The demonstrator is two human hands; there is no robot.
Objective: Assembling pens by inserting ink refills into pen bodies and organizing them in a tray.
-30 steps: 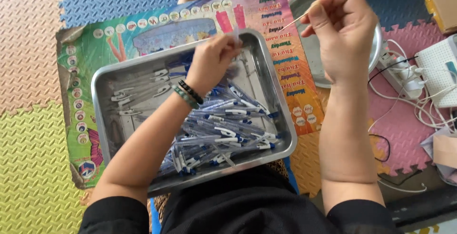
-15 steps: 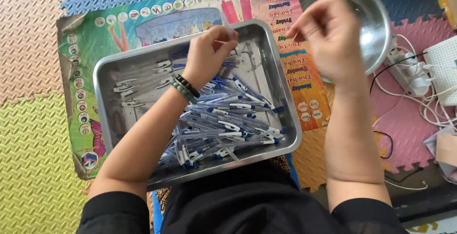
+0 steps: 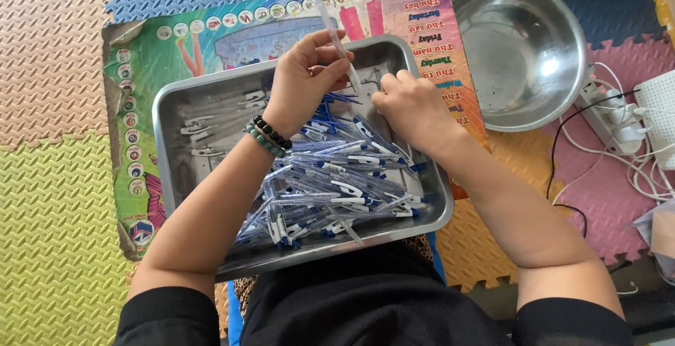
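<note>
One clear pen barrel stands out from the rest: the left hand pinches it at its lower part, fingers closed around it, and its long axis runs steeply up and slightly left from the grip, away from the person, with the free end reaching past the far rim of the tray. The lower end points down toward the gap between the two hands. The right hand sits just beside it, on the right, knuckles up and fingers curled down at the far end of the pile of pens; its fingertips are hidden under the hand, so I cannot tell whether that grip is closed on a part or only resting on the pile. Of the two, the left hand has the barrel, while the right is near its lower end without touching it, as far as the view shows.

The pile fills the near and right part of the tray, the pens lying crosswise in many directions, blue tips and caps mixed with clear bodies. A few loose pale parts lie well apart at the tray's left side. The tray rests on a colourful poster over foam floor mats, and a steel bowl sits beyond the right hand, holding nothing visible.
</note>
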